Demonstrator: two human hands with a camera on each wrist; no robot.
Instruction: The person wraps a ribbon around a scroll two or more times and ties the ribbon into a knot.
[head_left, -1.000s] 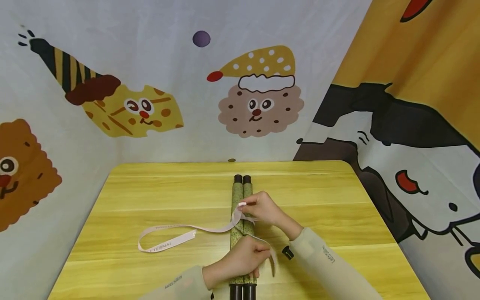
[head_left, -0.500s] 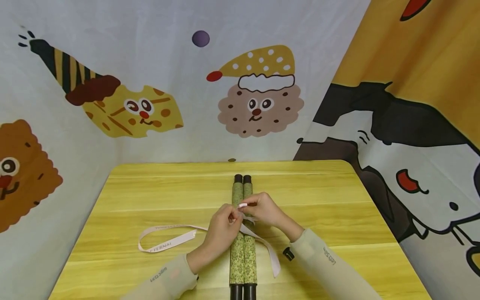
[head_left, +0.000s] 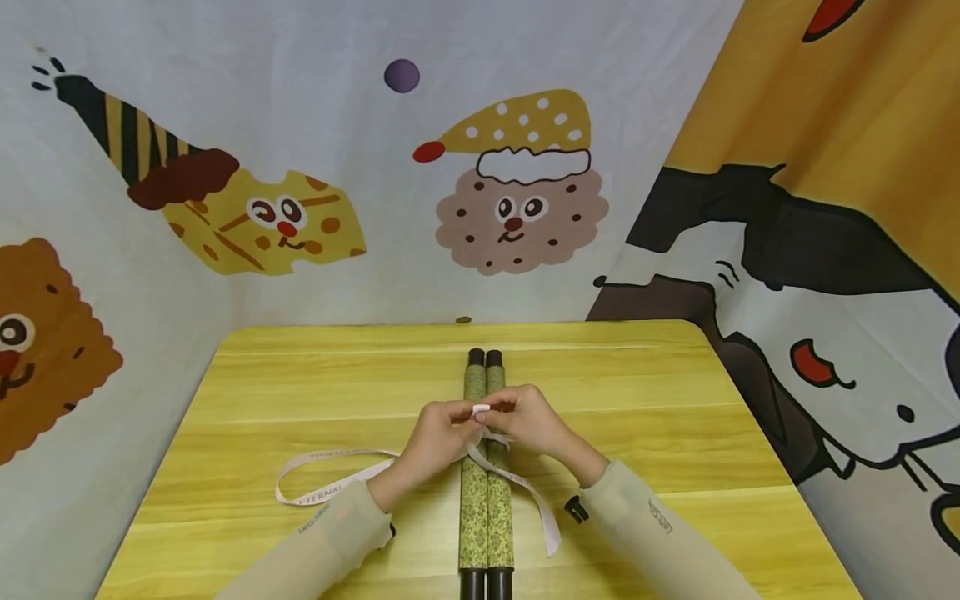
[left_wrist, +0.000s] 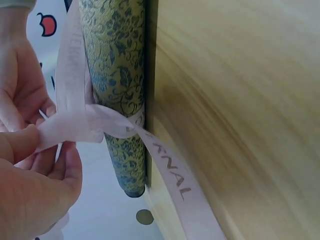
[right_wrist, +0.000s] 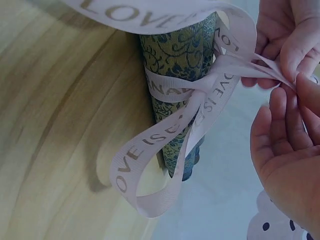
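Two rolled scrolls with green floral brocade, the left one [head_left: 474, 525] and the right one [head_left: 500, 525], lie side by side, pointing away from me. A pale pink printed ribbon [right_wrist: 145, 150] wraps around them, with a loop hanging beside the crossing in the right wrist view. My left hand [head_left: 438, 433] pinches the ribbon above the scrolls between thumb and fingers. Close against it, my right hand [head_left: 532, 421] pinches a fold of the same ribbon. One tail trails right across the scrolls; the other curves over the table at left. Fingers partly hide the ribbon's crossing in the head view.
The scrolls rest on a yellow wood-grain table [head_left: 637, 383], their black ends toward its far and near edges. Behind it hangs a cloth [head_left: 315, 92] printed with cartoon figures. A small black piece [head_left: 576, 508] shows beside the right cuff.
My left hand has let go of the right-hand tail, moved up and left, and now pinches the ribbon beside my right hand. My right hand has barely moved.
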